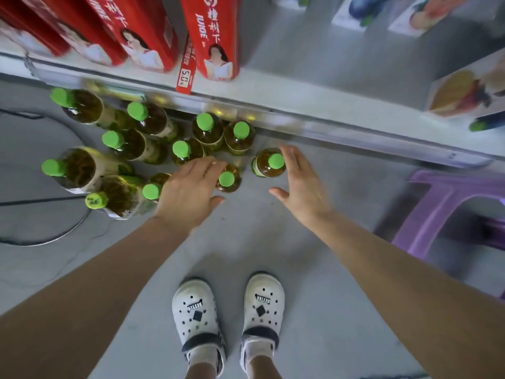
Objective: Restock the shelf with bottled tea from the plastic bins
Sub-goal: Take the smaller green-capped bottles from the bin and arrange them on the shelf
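Observation:
Several tea bottles with green caps stand on the grey floor below the shelf edge [273, 110]. My left hand [188, 192] reaches down with straight fingers spread, just left of one bottle [228, 179]. My right hand [297, 184] is open too, its fingers beside the rightmost bottle [269, 162], holding nothing. Two more bottles [237, 135] stand close under the shelf. Bigger bottles [79, 168] are grouped at the left.
Red juice cartons [216, 36] and a red price tag [185, 69] sit on the shelf above. White fruit-print cartons [464, 88] stand at the right. A purple plastic stool [442, 212] is on the floor at right. My white clogs [226, 318] are below.

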Demonstrator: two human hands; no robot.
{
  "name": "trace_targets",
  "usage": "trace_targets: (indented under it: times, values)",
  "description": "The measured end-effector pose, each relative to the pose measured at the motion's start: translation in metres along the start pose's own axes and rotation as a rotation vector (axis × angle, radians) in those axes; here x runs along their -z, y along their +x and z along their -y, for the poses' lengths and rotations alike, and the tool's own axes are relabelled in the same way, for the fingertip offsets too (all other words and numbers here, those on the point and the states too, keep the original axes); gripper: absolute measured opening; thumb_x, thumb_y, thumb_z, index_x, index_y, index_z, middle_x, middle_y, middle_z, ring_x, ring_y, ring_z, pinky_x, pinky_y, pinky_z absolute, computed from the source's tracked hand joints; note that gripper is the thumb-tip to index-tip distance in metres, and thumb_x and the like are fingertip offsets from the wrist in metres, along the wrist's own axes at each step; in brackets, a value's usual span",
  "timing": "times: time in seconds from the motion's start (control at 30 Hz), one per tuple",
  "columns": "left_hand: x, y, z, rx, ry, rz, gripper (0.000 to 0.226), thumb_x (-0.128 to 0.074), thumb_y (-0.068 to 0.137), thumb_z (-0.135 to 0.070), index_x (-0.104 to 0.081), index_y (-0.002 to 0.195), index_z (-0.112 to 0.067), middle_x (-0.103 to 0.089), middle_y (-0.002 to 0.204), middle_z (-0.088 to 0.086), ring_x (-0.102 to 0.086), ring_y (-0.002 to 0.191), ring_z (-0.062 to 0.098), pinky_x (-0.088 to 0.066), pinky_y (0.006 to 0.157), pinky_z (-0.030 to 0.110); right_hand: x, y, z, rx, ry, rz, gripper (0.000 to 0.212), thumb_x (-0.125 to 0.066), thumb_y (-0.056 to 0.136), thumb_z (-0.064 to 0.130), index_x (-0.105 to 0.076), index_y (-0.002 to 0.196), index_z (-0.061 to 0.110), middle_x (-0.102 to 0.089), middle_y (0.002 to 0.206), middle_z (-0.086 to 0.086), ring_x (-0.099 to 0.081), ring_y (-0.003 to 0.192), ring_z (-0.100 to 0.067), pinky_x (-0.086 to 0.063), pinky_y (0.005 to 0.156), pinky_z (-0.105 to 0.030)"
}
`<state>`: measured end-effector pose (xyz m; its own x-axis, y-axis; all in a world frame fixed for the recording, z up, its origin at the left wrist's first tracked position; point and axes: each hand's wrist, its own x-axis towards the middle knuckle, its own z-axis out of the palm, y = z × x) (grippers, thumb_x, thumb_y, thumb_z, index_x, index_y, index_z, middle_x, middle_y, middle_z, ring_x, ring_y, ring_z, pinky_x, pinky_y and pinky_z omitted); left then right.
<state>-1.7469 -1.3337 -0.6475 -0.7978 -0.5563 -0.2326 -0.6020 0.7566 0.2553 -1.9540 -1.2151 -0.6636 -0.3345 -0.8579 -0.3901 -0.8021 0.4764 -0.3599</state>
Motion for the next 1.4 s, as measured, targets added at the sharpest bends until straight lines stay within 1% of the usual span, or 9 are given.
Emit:
trace_targets:
  times: [0.17,0.3,0.5,0.7,0.9,0.97,1.07,1.23,1.4]
  values:
    - [-0.021,0.018,0.001,-0.038,0.071,0.047,0.081,-0.092,0.054,-0.039,-0.06,0.124,-0.012,-0.067,0.114,0.009,-0.067,0.094,0.033,-0.053,0.084,0.039,-0.027,0.026,0.0,-0.001,0.165,-0.077,0.083,-0.084,0.077,0.019,-0.039,0.146,0.012,-0.047,0.146,-0.008,-0.051,0.128,-0.027,-0.043,0.104,-0.034]
    - [-0.03,0.029,-0.003,-0.012,0.082,0.057,0.084,-0.09,0.056,-0.042,-0.055,0.127,-0.014,-0.068,0.114,0.006,-0.068,0.093,0.03,-0.052,0.083,0.038,-0.038,0.035,0.002,-0.084,0.32,-0.199,0.078,-0.088,0.072,0.019,-0.046,0.138,0.015,-0.058,0.135,-0.003,-0.058,0.121,-0.022,-0.045,0.102,-0.032]
    - [-0.036,0.035,-0.007,0.05,0.09,0.085,0.071,-0.09,0.059,-0.038,-0.051,0.115,-0.015,-0.067,0.098,0.003,-0.068,0.081,0.026,-0.051,0.06,0.032,-0.05,0.037,-0.011,-0.137,0.391,-0.226,0.07,-0.09,0.064,0.016,-0.058,0.125,0.012,-0.064,0.122,-0.005,-0.063,0.11,-0.025,-0.047,0.092,-0.025]
    - [-0.029,0.032,-0.006,0.04,-0.046,0.101,0.063,-0.087,0.065,-0.026,-0.052,0.115,-0.013,-0.065,0.105,0.008,-0.065,0.094,0.03,-0.056,0.075,0.04,-0.04,0.018,-0.007,-0.199,0.449,-0.278,0.067,-0.088,0.063,0.014,-0.06,0.124,0.012,-0.064,0.118,-0.005,-0.062,0.106,-0.023,-0.039,0.086,-0.015]
    - [0.016,0.007,-0.025,0.015,-0.248,0.031,0.069,-0.091,0.056,-0.023,-0.053,0.113,-0.012,-0.066,0.095,0.009,-0.063,0.087,0.031,-0.054,0.074,0.038,0.008,-0.037,-0.002,-0.379,0.668,-0.361,0.07,-0.092,0.06,0.024,-0.058,0.122,0.019,-0.066,0.117,0.0,-0.061,0.107,-0.014,-0.038,0.087,-0.005]
    - [0.045,-0.005,-0.04,0.034,-0.355,-0.004,0.071,-0.09,0.055,-0.024,-0.054,0.115,-0.013,-0.066,0.099,0.008,-0.062,0.092,0.03,-0.052,0.077,0.036,0.029,-0.061,0.004,-0.447,0.77,-0.377,0.071,-0.09,0.06,0.029,-0.054,0.121,0.027,-0.064,0.119,0.0,-0.062,0.111,-0.017,-0.044,0.097,-0.015]
    - [0.101,-0.024,-0.067,0.046,-0.488,-0.028,0.071,-0.089,0.057,-0.027,-0.053,0.118,-0.02,-0.064,0.107,0.0,-0.059,0.1,0.021,-0.049,0.083,0.031,0.068,-0.098,0.017,-0.484,0.88,-0.442,0.08,-0.086,0.058,0.043,-0.051,0.129,0.028,-0.062,0.124,-0.005,-0.061,0.116,-0.023,-0.048,0.102,-0.046]
    - [0.206,-0.058,-0.117,-0.021,-0.65,-0.113,0.072,-0.089,0.06,-0.023,-0.054,0.122,-0.017,-0.061,0.115,-0.004,-0.057,0.105,0.009,-0.047,0.093,0.019,0.158,-0.161,0.056,-0.399,0.883,-0.528,0.07,-0.082,0.065,0.045,-0.053,0.125,0.026,-0.063,0.118,-0.005,-0.062,0.111,-0.026,-0.049,0.098,-0.05]
    - [0.313,-0.093,-0.159,0.02,-0.849,-0.217,0.076,-0.084,0.063,-0.028,-0.048,0.129,-0.023,-0.058,0.123,-0.006,-0.059,0.114,0.011,-0.051,0.096,0.031,0.268,-0.22,0.098,-0.325,0.939,-0.598,0.066,-0.08,0.07,0.046,-0.054,0.127,0.027,-0.066,0.114,0.003,-0.065,0.104,-0.019,-0.052,0.094,-0.049]
